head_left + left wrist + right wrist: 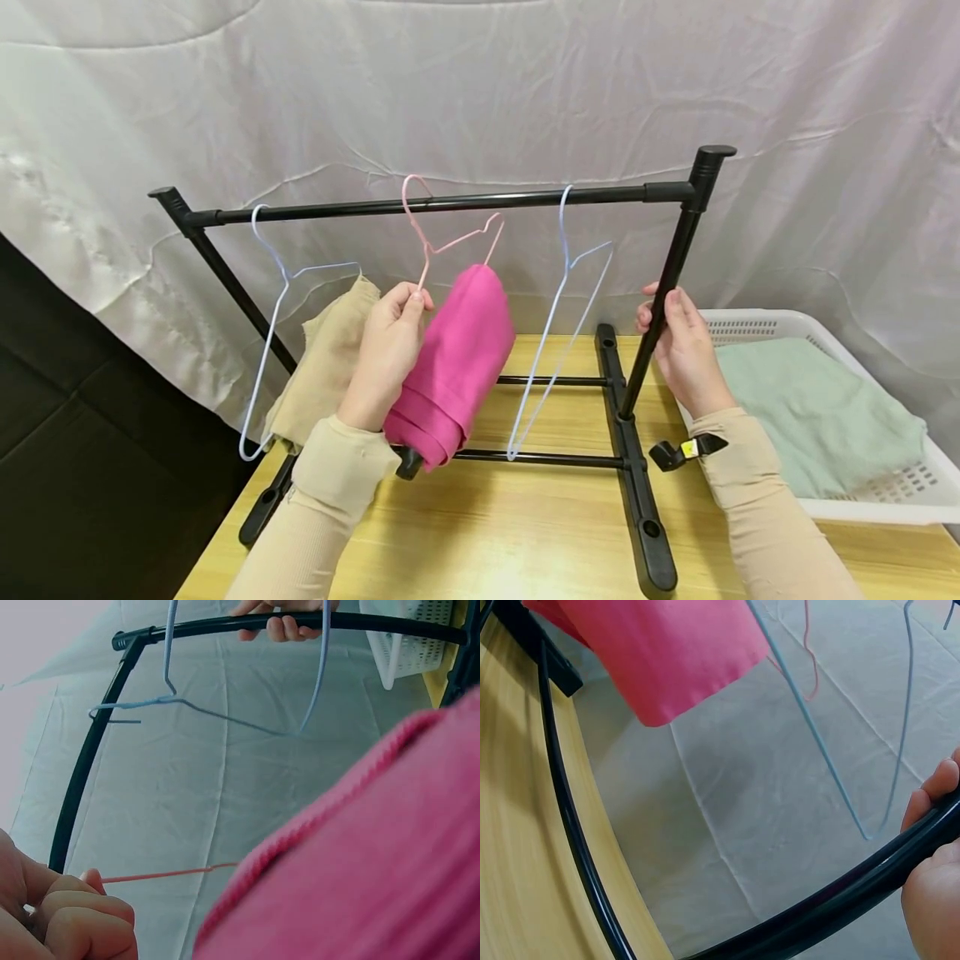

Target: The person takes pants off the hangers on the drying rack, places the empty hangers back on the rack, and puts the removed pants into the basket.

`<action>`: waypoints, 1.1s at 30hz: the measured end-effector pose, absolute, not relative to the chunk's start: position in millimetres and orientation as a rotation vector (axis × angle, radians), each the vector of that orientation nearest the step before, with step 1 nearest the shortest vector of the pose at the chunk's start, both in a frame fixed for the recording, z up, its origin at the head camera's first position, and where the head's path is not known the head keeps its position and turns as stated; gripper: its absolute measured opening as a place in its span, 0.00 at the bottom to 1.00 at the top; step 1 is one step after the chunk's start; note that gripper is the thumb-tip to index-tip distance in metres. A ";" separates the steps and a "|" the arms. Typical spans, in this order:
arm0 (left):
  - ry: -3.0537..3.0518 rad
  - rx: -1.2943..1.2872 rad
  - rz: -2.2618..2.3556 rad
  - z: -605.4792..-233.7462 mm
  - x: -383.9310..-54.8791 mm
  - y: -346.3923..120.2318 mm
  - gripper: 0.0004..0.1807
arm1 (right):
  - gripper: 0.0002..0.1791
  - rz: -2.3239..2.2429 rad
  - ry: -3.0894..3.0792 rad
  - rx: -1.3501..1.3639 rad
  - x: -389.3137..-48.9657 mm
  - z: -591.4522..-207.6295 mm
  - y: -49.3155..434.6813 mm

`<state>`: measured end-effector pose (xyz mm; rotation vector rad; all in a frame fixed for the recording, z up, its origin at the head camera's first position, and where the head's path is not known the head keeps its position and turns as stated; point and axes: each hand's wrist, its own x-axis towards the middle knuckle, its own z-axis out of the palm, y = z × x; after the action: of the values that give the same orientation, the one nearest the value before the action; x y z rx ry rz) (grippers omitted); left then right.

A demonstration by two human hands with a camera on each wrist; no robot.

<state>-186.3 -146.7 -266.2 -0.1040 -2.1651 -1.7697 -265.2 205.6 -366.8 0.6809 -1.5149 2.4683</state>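
Note:
My left hand [391, 350] pinches the near arm of a pink hanger [429, 247], whose hook sits over the rack's top bar. A folded magenta cloth [457, 367] drapes over that hanger. With my right hand [684, 348] I grip the right upright of the black rack [667, 287], thumb on the near side. To the left, a blue hanger [275, 321] carries a beige cloth [326, 358], partly hidden by my left hand and sleeve. Between my hands hangs a bare blue hanger [551, 321]. In the left wrist view, curled left fingers [90, 915] appear beside the magenta cloth.
On the right, a white plastic basket [817, 325] holds a pale green cloth [817, 417]. The rack's right foot [648, 533] runs toward me across the wooden table [487, 533]. A pale curtain [480, 92] hangs close behind, and black fabric [97, 433] lies at the left.

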 end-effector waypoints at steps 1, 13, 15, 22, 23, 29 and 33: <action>-2.160 -0.111 -1.766 -265.8 -186.2 -146.7 0.14 | 0.19 2.470 -1.513 0.684 -265.4 -367.0 205.5; -2.161 -0.164 -1.786 -262.3 -175.3 -145.9 0.14 | 0.20 2.454 -1.519 0.690 -266.5 -368.7 204.4; -2.180 -0.160 -1.775 -264.5 -172.5 -146.6 0.14 | 0.20 2.455 -1.521 0.689 -266.6 -368.7 204.3; -2.251 -0.155 -1.730 -275.6 -162.4 -149.3 0.13 | 0.20 2.450 -1.509 0.682 -265.4 -367.9 204.4; -2.256 -0.150 -1.731 -277.2 -161.1 -149.7 0.13 | 0.20 2.449 -1.507 0.680 -265.2 -367.7 204.4; -2.264 -0.128 -1.773 -286.0 -154.9 -152.7 0.13 | 0.21 2.459 -1.506 0.667 -264.3 -366.3 204.3; -2.246 -0.153 -1.797 -292.1 -152.8 -154.6 0.14 | 0.22 2.433 -1.544 0.651 -262.7 -365.4 205.2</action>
<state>-152.8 -154.6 -292.1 -0.1529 -2.2457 -1.7972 -262.7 205.2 -365.4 0.6513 -1.5442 2.4329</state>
